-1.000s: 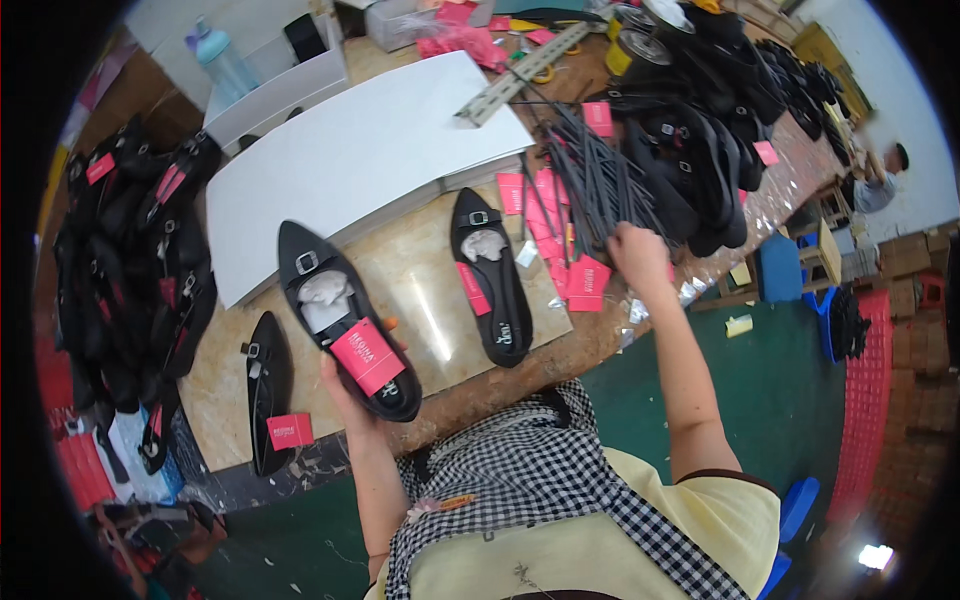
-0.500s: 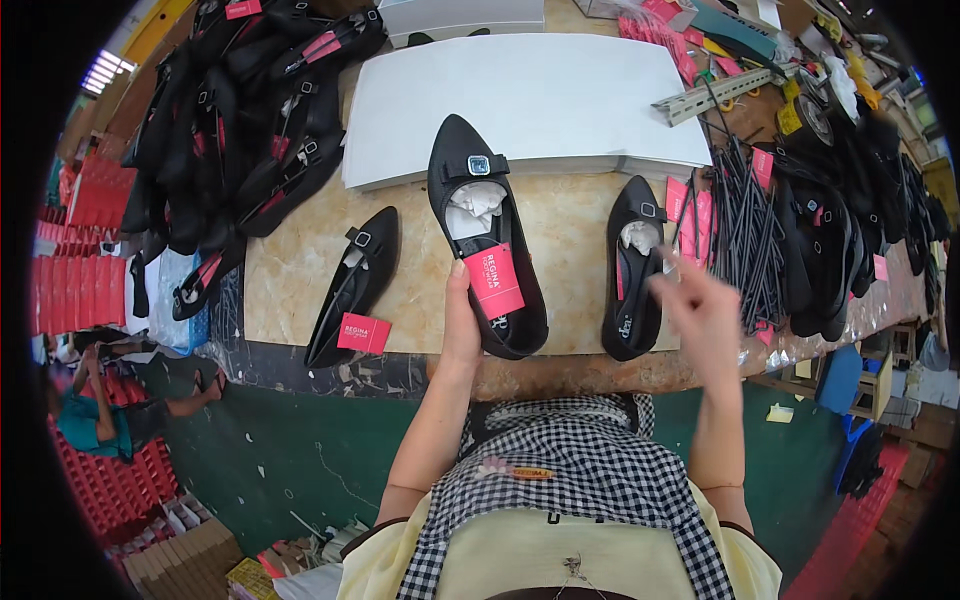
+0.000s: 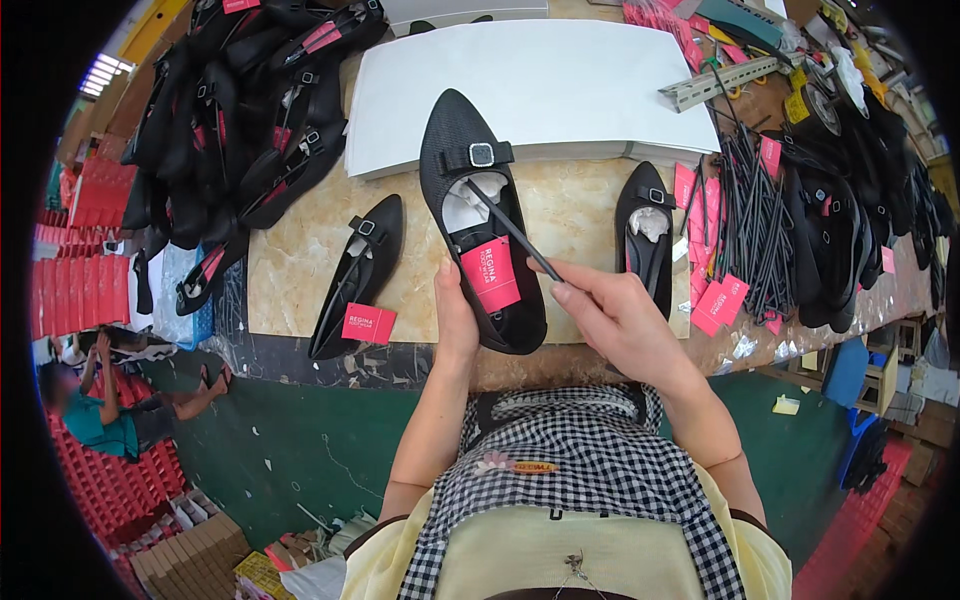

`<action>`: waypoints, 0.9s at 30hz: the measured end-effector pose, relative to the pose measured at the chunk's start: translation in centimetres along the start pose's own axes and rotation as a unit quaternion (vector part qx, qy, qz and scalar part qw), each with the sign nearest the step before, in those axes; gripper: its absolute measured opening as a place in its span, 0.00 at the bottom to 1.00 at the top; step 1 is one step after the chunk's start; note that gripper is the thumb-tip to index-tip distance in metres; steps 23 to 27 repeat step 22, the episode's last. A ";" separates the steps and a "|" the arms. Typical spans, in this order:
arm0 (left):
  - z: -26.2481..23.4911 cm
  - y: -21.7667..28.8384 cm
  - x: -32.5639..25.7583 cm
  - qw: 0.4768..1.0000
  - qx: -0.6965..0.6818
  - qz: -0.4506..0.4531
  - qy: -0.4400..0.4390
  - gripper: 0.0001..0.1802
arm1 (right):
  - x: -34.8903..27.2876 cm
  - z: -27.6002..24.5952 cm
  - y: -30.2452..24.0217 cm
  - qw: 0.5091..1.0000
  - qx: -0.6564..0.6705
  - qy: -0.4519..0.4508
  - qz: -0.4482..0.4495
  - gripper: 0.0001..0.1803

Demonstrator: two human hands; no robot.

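Observation:
My left hand [image 3: 457, 318] grips a black pointed flat shoe [image 3: 455, 125] by its side near the heel, toe pointing away from me. A bow with a square buckle crosses its front, and white crumpled paper [image 3: 463, 212] fills the toe. Over the insole lies a pink tag [image 3: 488, 275]. Between thumb and fingers, my right hand [image 3: 622, 318] pinches a thin black stick [image 3: 513, 231], whose far end reaches into the shoe's opening by the paper. A similar shoe with a stick and pink tag [image 3: 369, 323] lies to the left; another shoe [image 3: 640, 195] sits right, partly behind my right hand.
A stack of white sheets [image 3: 530, 90] lies behind the shoes. Many black shoes are heaped at the left [image 3: 230, 130], with more shoes [image 3: 825, 250] at the right. Beside those are a bundle of black sticks [image 3: 755, 230] and pink tags [image 3: 720, 303]. A person [image 3: 105, 410] sits far left.
My right hand has come left from beside the right-hand shoe to the held shoe, and a black stick now shows in it, angled into the opening. The held shoe has shifted slightly away from me.

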State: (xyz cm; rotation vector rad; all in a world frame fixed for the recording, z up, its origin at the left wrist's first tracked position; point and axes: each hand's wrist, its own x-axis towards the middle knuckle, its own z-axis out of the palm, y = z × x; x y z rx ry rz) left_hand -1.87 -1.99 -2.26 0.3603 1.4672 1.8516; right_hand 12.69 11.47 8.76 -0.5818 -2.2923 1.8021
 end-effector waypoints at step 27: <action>0.0 4.1 -0.1 0.826 0.522 0.205 0.061 0.28 | -7.3 -19.7 15.9 0.729 -0.478 0.388 0.298 0.16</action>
